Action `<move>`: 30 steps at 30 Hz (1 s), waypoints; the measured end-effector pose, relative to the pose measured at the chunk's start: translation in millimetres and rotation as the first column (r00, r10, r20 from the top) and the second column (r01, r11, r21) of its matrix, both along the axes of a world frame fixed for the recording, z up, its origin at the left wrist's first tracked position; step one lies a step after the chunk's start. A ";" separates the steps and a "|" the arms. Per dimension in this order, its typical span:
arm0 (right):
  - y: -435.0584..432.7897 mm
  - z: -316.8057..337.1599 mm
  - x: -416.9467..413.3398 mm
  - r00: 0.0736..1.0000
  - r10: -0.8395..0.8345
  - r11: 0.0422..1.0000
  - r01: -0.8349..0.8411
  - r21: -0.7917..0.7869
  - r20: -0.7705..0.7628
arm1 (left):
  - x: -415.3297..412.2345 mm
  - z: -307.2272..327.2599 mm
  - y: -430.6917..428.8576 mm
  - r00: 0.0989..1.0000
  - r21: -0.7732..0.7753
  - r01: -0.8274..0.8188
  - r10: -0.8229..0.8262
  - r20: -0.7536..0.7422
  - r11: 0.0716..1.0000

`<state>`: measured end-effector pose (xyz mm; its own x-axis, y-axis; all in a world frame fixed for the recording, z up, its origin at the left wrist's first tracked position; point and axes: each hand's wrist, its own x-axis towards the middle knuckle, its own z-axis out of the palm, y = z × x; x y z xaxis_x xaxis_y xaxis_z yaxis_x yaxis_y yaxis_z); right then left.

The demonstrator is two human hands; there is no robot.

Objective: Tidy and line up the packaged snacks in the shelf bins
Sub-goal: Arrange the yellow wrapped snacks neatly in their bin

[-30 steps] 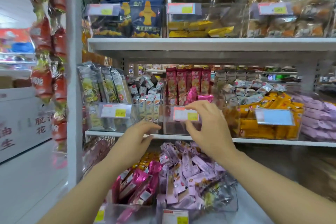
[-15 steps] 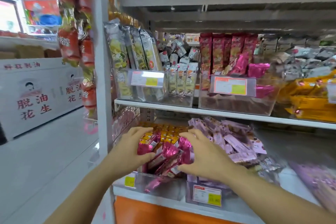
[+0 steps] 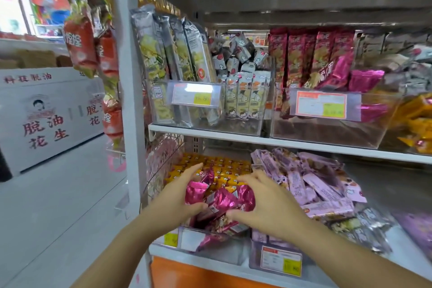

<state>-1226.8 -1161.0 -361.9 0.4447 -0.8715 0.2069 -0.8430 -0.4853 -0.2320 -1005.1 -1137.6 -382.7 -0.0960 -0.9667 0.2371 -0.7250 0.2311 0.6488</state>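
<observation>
On the lower shelf a clear bin [image 3: 205,238] holds shiny magenta snack packets [image 3: 219,201] in front and yellow packets [image 3: 224,166] behind. My left hand [image 3: 177,196] grips the left side of the magenta bunch, thumb under, fingers over. From the right, my right hand [image 3: 261,203] clasps the same bunch with curled fingers. The neighbouring bin [image 3: 275,259] to the right holds a loose heap of lilac packets [image 3: 313,182].
The shelf above [image 3: 210,134] carries clear bins of upright grey-yellow packs [image 3: 163,54], small cartoon sachets [image 3: 243,93] and red-magenta packs [image 3: 308,58]. A white upright post [image 3: 131,77] with hanging red sausages [image 3: 81,42] stands at the left. An aisle floor [image 3: 58,206] lies left.
Both hands dropped from the middle shelf's price label to the lower bin and closed on the magenta packets. The view moved down and nearer.
</observation>
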 end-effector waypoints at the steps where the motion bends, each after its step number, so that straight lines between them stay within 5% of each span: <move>1: -3.3 3.3 -2.0 1.000 -0.018 0.999 0.018 -0.039 0.000 | -1.2 -0.5 -0.4 1.000 -0.003 -0.004 0.004 0.000 1.000; 8: -16.5 7.8 -17.1 0.965 -0.019 0.993 0.049 0.110 -0.263 | -6.9 2.8 -0.2 0.999 0.023 0.021 -0.020 -0.038 1.000; 17: -7.3 12.2 -14.0 0.943 0.155 0.987 -0.137 0.082 -0.295 | -1.9 8.1 -1.6 0.997 0.097 0.072 -0.073 0.003 0.993; 22: -13.1 3.5 -3.7 0.954 0.215 0.976 -0.208 0.056 -0.210 | 11.3 23.0 -5.8 0.964 0.277 0.151 -0.203 0.171 0.949; 27: -14.6 3.6 7.6 0.957 0.284 0.955 -0.277 0.106 -0.052 | -2.2 32.9 -15.3 0.904 0.259 0.142 -0.232 0.359 0.955; 30: -18.4 1.0 14.0 0.958 0.284 0.952 -0.285 0.108 0.030 | -1.3 35.1 -25.0 0.915 0.302 0.158 -0.254 0.314 0.940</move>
